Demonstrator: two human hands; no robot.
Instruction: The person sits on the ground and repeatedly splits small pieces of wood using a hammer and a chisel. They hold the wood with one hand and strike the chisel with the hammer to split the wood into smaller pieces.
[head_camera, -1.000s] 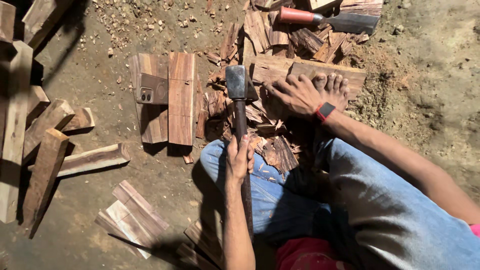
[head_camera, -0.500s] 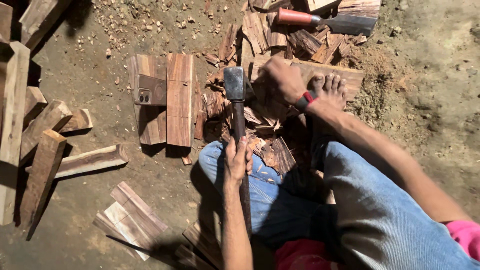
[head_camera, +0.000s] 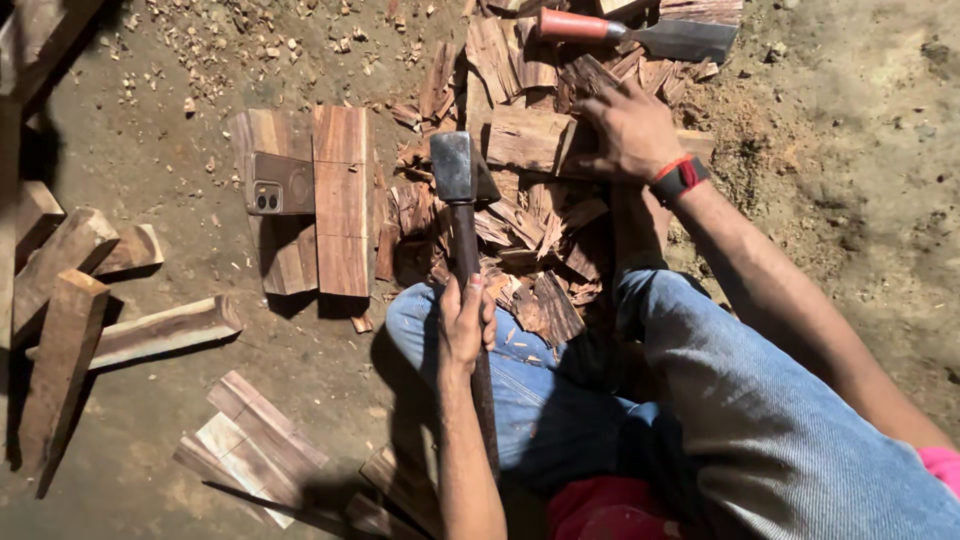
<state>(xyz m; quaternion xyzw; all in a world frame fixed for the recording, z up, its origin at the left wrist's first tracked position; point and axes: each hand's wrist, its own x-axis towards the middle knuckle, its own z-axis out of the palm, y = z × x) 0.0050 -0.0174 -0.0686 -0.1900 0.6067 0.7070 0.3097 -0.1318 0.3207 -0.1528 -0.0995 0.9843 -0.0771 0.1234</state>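
Observation:
My left hand is shut around the dark wooden handle of an axe, whose grey metal head rests on a heap of wood chips in front of my knees. My right hand, with a red-and-black band at the wrist, reaches forward and grips the right end of a short reddish wooden block lying on the heap. A broad blade with a red handle lies just beyond that hand.
A phone lies on flat reddish planks left of the axe head. Split wood billets lie at the left, more planks at the lower left. Bare dirt ground spreads to the right. My jeans-clad legs fill the bottom.
My right hand has shifted off my bare foot and across to the wooden block, where it now grips. The left hand and axe have stayed put.

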